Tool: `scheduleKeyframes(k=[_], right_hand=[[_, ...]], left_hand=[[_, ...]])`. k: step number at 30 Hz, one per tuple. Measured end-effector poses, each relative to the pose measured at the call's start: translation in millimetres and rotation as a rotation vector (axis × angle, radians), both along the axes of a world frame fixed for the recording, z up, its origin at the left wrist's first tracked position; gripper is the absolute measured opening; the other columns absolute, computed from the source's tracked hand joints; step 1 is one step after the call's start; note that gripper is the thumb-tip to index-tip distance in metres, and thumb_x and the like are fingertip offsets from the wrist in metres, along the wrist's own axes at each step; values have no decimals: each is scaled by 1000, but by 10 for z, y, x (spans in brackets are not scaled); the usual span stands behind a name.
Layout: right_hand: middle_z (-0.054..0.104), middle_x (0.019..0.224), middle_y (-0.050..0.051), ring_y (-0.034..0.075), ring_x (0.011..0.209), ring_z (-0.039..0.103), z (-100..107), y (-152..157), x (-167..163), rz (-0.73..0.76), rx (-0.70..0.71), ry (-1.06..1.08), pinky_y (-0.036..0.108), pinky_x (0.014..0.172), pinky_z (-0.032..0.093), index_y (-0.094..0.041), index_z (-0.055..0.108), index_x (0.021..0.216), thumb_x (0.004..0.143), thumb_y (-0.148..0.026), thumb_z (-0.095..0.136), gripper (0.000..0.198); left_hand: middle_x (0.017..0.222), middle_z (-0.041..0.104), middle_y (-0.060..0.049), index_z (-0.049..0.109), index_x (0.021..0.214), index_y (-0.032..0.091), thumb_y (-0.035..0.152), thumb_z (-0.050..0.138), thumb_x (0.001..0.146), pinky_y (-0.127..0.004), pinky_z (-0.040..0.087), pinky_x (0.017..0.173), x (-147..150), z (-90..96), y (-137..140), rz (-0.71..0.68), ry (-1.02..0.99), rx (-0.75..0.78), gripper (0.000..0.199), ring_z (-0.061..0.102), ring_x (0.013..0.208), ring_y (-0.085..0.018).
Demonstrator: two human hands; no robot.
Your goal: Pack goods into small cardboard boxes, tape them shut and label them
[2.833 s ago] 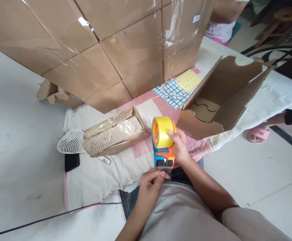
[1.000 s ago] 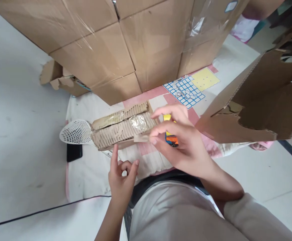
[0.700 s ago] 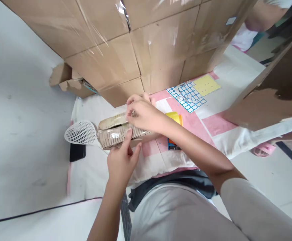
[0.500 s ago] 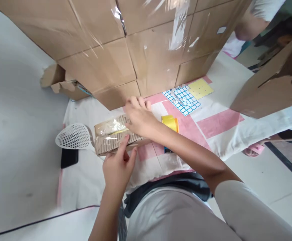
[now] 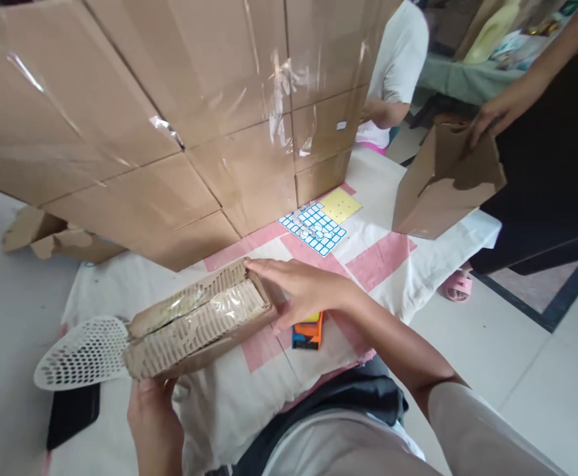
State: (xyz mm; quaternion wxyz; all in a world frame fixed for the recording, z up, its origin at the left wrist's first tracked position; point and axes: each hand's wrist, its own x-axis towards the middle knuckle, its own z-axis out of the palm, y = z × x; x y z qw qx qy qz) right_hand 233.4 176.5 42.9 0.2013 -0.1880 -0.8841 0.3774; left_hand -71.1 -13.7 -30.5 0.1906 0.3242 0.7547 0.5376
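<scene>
A long, narrow cardboard box (image 5: 204, 330) lies at a slant near the table's front, its ribbed top covered with shiny clear tape. My left hand (image 5: 154, 416) grips the near left corner, thumb on top and fingers partly hidden beneath. Around the right end wraps my right hand (image 5: 301, 287), fingertips at the far corner and thumb on the near side. Just beside my right hand is an orange and blue tape dispenser (image 5: 309, 334) with a yellow roll, partly covered by the hand. A white perforated fly swatter (image 5: 83, 354) touches the box's left end.
Taped cardboard boxes (image 5: 160, 172) form a wall at the back. Sticker sheets (image 5: 321, 231) and a yellow card (image 5: 341, 205) lie before it. At right, another person's hand (image 5: 502, 109) holds an open carton (image 5: 428, 205). A black phone-like object (image 5: 73, 410) lies at left.
My right hand has moved from the box's top to its right end, my left hand to its left corner. The box's taped top is more exposed. The view has swung right.
</scene>
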Motion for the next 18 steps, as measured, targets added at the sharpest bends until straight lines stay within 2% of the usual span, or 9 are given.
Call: scheduleKeyframes(k=[2, 4, 7, 9, 11, 14, 18], right_hand=[[27, 168, 25, 40, 154, 32, 2, -4, -129, -46, 61, -38, 52, 119, 37, -18, 30, 158, 67, -48, 90, 113], [32, 164, 27, 39, 150, 37, -8, 74, -264, -53, 85, -9, 50, 114, 43, -16, 34, 152, 67, -37, 90, 104], [42, 153, 20, 31, 140, 48, 3, 272, -401, 67, 57, 91, 40, 107, 48, -18, 33, 148, 68, -27, 88, 97], [43, 148, 17, 28, 137, 49, 76, 394, -405, 96, 42, 134, 38, 109, 47, -19, 31, 149, 69, -26, 86, 98], [44, 147, 15, 27, 137, 48, 215, 477, -298, 46, 67, 200, 39, 113, 44, -19, 31, 150, 71, -29, 85, 96], [45, 146, 14, 28, 138, 47, 485, 521, 118, -206, 166, 359, 43, 117, 41, -22, 33, 149, 73, -41, 86, 95], [40, 149, 14, 33, 144, 40, 714, 470, 990, -816, 336, 470, 51, 120, 37, -26, 30, 151, 76, -49, 82, 94]], left_hand=[[106, 66, -3, 62, 122, 26, 54, 53, 89, -41, 57, 89, 47, -30, 106, 63, -138, 12, 45, 64, 101, -23], [99, 64, -2, 62, 117, 26, 50, 53, 86, -38, 57, 82, 90, -23, 199, 117, -191, 11, 40, 64, 95, -21], [96, 63, -2, 62, 112, 26, 45, 51, 82, -36, 57, 76, 132, 48, 282, 162, -231, 8, 37, 64, 93, -21], [104, 65, -3, 62, 114, 27, 44, 54, 81, -38, 58, 80, 178, 138, 309, 149, -246, 49, 38, 65, 100, -22], [121, 66, -5, 60, 122, 28, 44, 57, 82, -43, 58, 91, 256, 247, 333, 100, -204, 133, 44, 64, 115, -26], [146, 59, -9, 53, 138, 31, 45, 59, 85, -53, 54, 103, 409, 360, 397, -16, -91, 242, 55, 58, 135, -32], [149, 57, -14, 54, 138, 27, 51, 61, 88, -57, 53, 106, 645, 270, 502, -172, -65, 292, 55, 59, 135, -35]])
